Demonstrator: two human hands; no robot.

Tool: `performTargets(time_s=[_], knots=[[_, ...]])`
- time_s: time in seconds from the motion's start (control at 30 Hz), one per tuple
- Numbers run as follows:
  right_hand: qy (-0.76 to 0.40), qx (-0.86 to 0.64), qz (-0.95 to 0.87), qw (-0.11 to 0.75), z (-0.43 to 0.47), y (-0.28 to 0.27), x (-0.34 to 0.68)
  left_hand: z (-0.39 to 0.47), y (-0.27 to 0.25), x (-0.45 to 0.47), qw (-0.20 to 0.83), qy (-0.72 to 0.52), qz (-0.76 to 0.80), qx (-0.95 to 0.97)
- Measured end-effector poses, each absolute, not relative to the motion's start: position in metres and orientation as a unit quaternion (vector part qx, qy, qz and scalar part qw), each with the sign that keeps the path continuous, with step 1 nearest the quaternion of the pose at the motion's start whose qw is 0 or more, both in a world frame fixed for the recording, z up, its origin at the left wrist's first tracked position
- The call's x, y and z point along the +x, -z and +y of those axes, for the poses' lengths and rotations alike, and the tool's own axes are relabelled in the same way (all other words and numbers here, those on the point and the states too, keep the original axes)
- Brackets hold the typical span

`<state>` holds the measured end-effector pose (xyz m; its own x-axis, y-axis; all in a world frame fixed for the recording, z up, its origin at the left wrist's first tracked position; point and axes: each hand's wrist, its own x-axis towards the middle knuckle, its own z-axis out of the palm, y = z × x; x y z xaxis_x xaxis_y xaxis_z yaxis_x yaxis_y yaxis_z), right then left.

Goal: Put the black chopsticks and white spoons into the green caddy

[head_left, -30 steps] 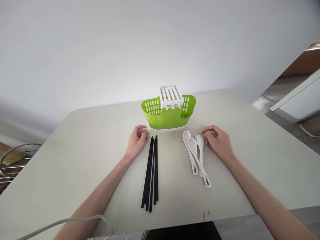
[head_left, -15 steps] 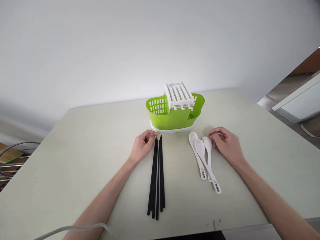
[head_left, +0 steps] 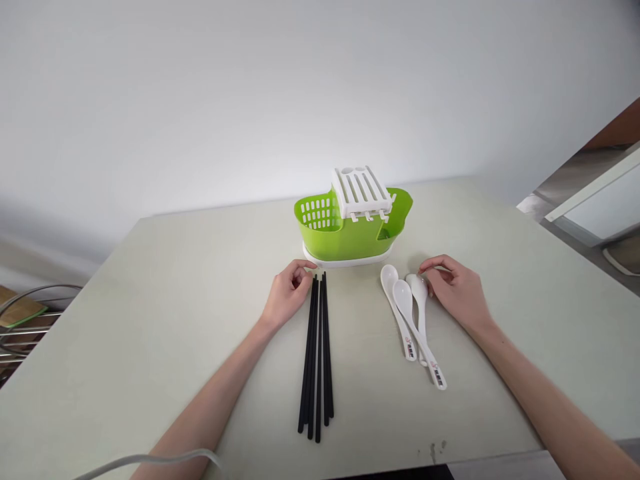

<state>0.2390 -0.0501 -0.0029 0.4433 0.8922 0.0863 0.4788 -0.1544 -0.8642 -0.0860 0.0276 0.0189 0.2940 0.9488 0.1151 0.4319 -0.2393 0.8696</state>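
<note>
Several black chopsticks (head_left: 319, 360) lie side by side on the table, pointing away from me. My left hand (head_left: 291, 287) rests beside their far ends, fingers loosely curled, thumb apart from the index finger and nothing held. On the right lie three white spoons (head_left: 404, 300), one crossing over another, with small printed marks on some handles. My right hand (head_left: 454, 288) rests just right of the spoon bowls, its fingers bent but apart and holding nothing. Whether a fingertip touches the nearest bowl I cannot tell. Beyond both hands stands a green cutlery basket (head_left: 350, 241) with a white slotted top (head_left: 364, 193).
The pale table (head_left: 200, 267) backs onto a white wall (head_left: 250, 100). A grey cable (head_left: 150, 459) crosses over my left forearm. A dark flat object (head_left: 400, 473) lies at the front edge. A metal rack (head_left: 35, 327) stands beyond the table's left side.
The whole view has shifted very slightly. Both hands, the chopsticks, the spoons and the basket keep their places on the table.
</note>
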Motion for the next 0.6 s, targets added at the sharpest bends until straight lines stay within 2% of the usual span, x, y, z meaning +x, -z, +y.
performTargets(time_s=[0.6], knots=[[-0.23, -0.726, -0.471, 0.444, -0.0512, 0.001, 0.2381, 0.029, -0.0109, -0.0861, 0.407, -0.354, 0.463, 0.703]])
